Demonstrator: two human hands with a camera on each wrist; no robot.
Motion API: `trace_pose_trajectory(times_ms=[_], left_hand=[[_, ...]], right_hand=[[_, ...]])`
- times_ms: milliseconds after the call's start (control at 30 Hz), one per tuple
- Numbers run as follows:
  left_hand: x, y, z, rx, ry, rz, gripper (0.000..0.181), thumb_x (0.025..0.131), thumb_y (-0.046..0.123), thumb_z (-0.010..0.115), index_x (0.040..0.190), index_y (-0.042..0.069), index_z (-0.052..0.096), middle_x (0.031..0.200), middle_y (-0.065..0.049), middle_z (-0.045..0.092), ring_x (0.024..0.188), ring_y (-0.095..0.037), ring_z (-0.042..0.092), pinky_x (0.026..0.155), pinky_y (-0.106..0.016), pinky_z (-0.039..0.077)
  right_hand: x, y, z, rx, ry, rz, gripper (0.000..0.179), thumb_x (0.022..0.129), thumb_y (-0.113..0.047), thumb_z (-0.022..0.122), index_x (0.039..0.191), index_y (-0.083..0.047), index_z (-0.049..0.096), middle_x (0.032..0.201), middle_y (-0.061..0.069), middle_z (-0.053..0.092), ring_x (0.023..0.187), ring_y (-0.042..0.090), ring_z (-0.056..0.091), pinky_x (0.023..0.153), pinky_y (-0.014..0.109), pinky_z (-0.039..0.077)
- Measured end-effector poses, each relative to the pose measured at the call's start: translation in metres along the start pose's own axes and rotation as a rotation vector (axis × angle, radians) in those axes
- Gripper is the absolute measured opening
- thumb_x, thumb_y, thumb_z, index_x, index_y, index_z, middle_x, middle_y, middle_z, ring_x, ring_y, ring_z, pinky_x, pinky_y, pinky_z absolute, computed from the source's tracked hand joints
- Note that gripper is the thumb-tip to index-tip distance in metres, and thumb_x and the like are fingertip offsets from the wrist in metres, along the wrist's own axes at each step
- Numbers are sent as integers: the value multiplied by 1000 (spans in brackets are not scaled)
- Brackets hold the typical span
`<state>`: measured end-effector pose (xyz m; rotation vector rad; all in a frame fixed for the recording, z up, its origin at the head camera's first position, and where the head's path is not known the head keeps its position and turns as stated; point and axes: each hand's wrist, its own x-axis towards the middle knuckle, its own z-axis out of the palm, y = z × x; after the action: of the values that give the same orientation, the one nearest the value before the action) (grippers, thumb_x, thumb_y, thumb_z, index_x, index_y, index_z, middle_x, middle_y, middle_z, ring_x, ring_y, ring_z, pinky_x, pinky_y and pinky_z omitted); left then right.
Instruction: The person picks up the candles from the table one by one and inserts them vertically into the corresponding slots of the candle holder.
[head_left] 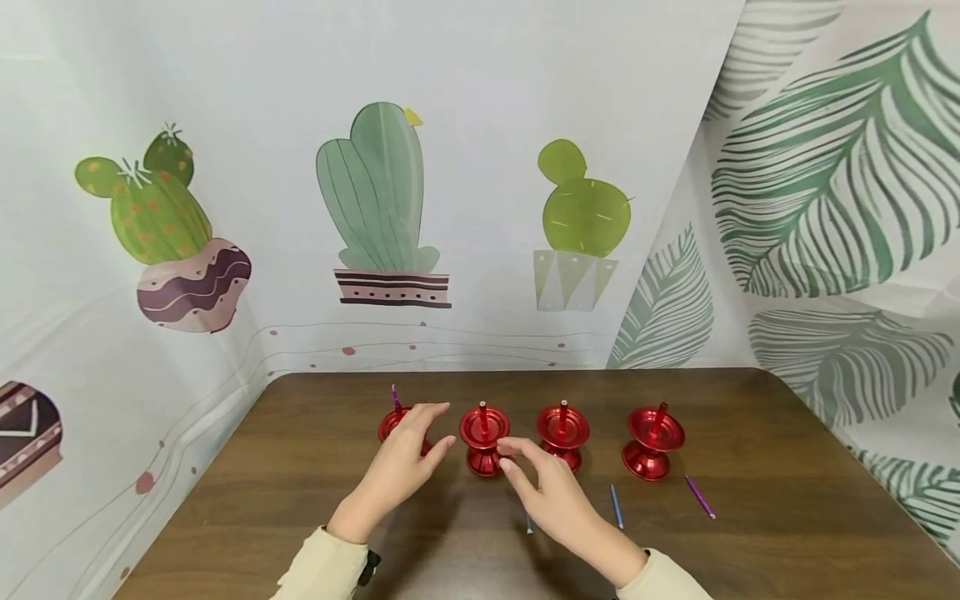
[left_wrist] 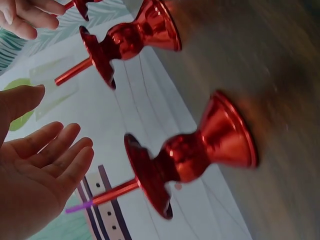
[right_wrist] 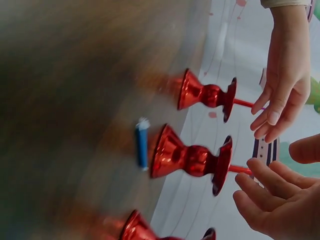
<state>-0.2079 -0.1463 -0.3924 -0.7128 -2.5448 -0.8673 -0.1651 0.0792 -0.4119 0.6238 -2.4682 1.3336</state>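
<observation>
My left hand [head_left: 401,462] hovers with relaxed fingers in front of the leftmost red candle holder [left_wrist: 185,157], partly covering it in the head view. A purple candle [head_left: 395,397] stands upright on that holder's stem. Thumb and fingers are apart, with nothing between them. My right hand [head_left: 553,493] is raised between the second red candle holder [head_left: 483,429] and the third red candle holder [head_left: 564,427], its fingers loosely bent and holding nothing. Beneath it lies a blue candle [right_wrist: 142,145], mostly hidden in the head view. Those two holders carry bare stems.
A fourth red candle holder [head_left: 654,442] stands at the right end of the row. Another blue candle [head_left: 617,506] and a purple candle [head_left: 700,497] lie on the brown wooden table [head_left: 787,467]. A printed cloth [head_left: 480,183] hangs behind the table.
</observation>
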Motion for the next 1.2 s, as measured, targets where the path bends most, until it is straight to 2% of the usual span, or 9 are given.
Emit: trace_pose_trajectory(times_ms=[167, 433, 767, 967, 1200], left_hand=[[6, 2, 11, -59, -31, 8, 52, 87, 17, 72, 132, -2, 52, 129, -14, 56, 121, -28, 52, 100, -45, 44], [15, 4, 27, -132, -81, -17, 55, 90, 17, 69, 136, -3, 47, 135, -17, 49, 127, -33, 46, 104, -49, 39], [18, -2, 37, -144, -111, -45, 58, 90, 19, 68, 137, -6, 44, 136, -20, 48, 127, -34, 46, 103, -48, 40], [19, -4, 39, -151, -148, -60, 62, 91, 23, 68, 138, -7, 43, 137, -23, 46, 128, -36, 45, 104, -49, 39], [18, -7, 43, -160, -183, -86, 65, 90, 26, 68, 137, -10, 43, 136, -24, 47, 127, -36, 47, 103, -50, 40]], right_hand=[[-6, 8, -4, -24, 16, 35, 28, 96, -17, 59, 121, -5, 62, 118, 8, 66, 112, 27, 61, 94, 51, 47], [-14, 16, -5, -64, 18, 111, 29, 95, -14, 60, 121, -2, 62, 122, 10, 64, 117, 33, 57, 96, 52, 44], [-17, 21, -2, -101, 0, 130, 34, 93, -16, 64, 123, 0, 61, 125, 14, 61, 119, 34, 55, 98, 52, 43], [-19, 22, -5, -126, -96, 149, 45, 94, -20, 63, 131, 4, 53, 132, 22, 54, 124, 40, 49, 100, 57, 39], [-22, 22, -4, -231, -207, 144, 54, 94, -22, 63, 134, 10, 47, 138, 29, 46, 130, 49, 37, 103, 63, 31]])
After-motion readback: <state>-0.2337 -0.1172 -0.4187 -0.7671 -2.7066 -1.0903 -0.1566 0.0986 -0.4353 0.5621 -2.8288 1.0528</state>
